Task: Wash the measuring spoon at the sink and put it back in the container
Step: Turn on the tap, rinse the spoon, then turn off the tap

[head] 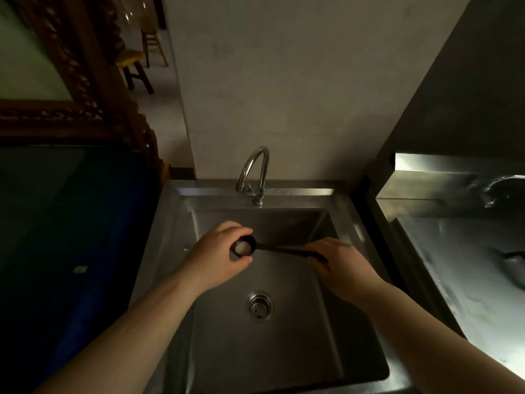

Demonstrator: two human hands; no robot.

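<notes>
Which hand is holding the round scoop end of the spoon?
The left hand. It cups the round bowl of the measuring spoon, while the right hand grips the far end of the thin handle.

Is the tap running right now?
Off, apparently: no stream falls from the faucet spout, and the measuring spoon sits over the sink untouched by water.

The measuring spoon [279, 249] lies crosswise over the sink [284, 351] between the two hands: its bowl in the left hand [218, 255], its handle end in the right hand [341, 268]. The faucet [253, 174] stands beyond both hands; the drain [259, 305] lies nearer, below and between them.
</notes>
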